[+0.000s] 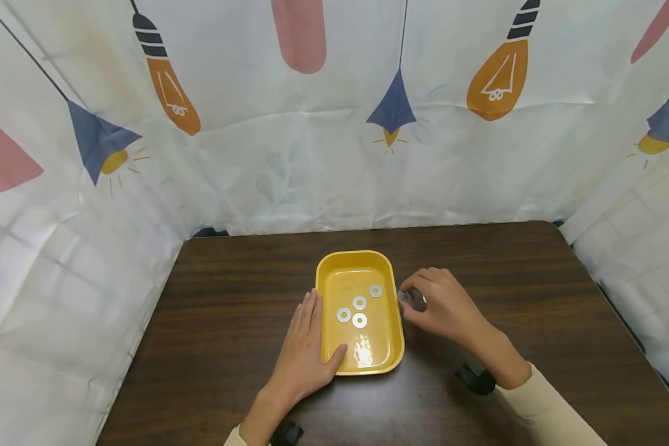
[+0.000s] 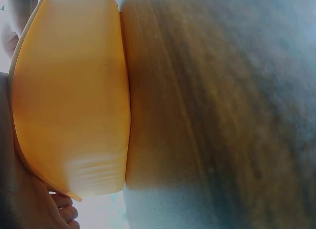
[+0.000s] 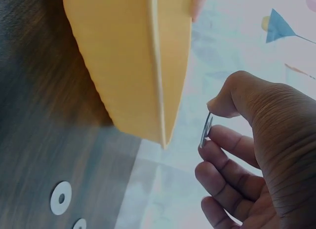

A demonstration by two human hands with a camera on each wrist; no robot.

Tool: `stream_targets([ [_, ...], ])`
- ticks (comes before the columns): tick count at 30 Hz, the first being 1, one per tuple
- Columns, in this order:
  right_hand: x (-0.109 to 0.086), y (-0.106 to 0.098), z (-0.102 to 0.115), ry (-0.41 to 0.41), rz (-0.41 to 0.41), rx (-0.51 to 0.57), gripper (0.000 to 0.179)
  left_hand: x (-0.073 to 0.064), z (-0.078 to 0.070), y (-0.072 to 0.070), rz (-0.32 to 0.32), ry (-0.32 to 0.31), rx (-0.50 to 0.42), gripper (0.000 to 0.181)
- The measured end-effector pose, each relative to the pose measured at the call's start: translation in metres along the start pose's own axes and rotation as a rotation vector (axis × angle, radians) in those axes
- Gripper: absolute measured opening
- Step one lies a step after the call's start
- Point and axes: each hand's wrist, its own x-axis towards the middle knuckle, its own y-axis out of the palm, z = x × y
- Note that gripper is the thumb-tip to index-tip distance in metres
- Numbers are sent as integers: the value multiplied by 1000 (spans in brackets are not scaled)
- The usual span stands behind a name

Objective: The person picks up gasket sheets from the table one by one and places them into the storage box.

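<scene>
A yellow tray [image 1: 390,365] on the dark table holds several flat metal washers [image 1: 359,320]. My left hand [image 1: 306,347] rests along the tray's left side, fingers straight, with the thumb over the near-left rim. Just off the tray's right rim, my right hand [image 1: 443,303] pinches a washer [image 3: 206,130] between thumb and fingertips. The right wrist view shows that washer edge-on, level with the tray's upper part, while the other fingers curl loosely. In the left wrist view the tray's outer wall [image 2: 74,100] fills the left side.
Two loose washers lie on the table beside the tray, one washer [image 3: 60,198] in full view and another washer [image 3: 79,224] cut by the frame edge. A printed white curtain [image 1: 334,167] hangs behind the table [image 1: 228,310].
</scene>
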Motion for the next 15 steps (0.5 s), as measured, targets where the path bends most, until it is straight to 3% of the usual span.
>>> stream_targets([
  [15,14,3,4,1,50,44,20,3,-1,0,10,-4,-15,103],
])
